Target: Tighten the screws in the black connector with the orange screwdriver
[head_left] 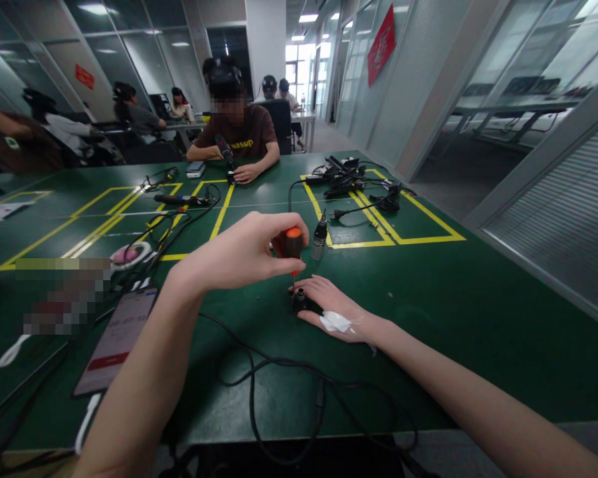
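Screwdriver (294,245) is pinched in left hand (239,251), right hand (335,307) holding black part (300,302).

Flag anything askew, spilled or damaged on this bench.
Black cables lie in a tangled heap across the yellow tape, untidy rather than clearly damaged. A white patch is stuck to the right hand, odd on otherwise bare skin. No spill visible.

"wassup" on shirt (259,127), blurry digits on phone (122,338)
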Demonstrator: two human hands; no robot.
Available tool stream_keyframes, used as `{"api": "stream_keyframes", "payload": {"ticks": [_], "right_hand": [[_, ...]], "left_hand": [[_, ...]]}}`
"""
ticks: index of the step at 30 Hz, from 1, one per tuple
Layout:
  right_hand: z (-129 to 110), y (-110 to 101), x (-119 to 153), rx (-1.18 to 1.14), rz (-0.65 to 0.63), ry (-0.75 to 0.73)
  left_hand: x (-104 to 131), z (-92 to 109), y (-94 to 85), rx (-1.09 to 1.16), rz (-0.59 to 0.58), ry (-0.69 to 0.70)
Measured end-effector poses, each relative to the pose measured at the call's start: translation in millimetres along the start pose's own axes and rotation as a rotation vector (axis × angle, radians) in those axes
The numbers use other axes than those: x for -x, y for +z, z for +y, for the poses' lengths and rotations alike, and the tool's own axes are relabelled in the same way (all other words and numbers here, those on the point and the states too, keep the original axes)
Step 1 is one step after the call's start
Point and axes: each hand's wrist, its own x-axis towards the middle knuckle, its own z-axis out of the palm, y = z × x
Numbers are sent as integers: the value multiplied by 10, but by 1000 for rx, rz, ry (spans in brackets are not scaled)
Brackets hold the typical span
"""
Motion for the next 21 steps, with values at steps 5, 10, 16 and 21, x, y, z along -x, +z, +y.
{"api": "stream_keyframes", "payload": {"ticks": [5,10,16,21], "right_hand": [[-6,-10,-5,4,1,-10],[-2,-5,-3,1,1,-3],[0,0,1,11,-10,5],[13,23,9,5,4,3]], "left_hand": [[7,-13,0,-45,32,2],[8,-12,-5,-49,58,25],[7,-14,-8,-23,46,10],[0,-18,10,-17,31,10]]}}
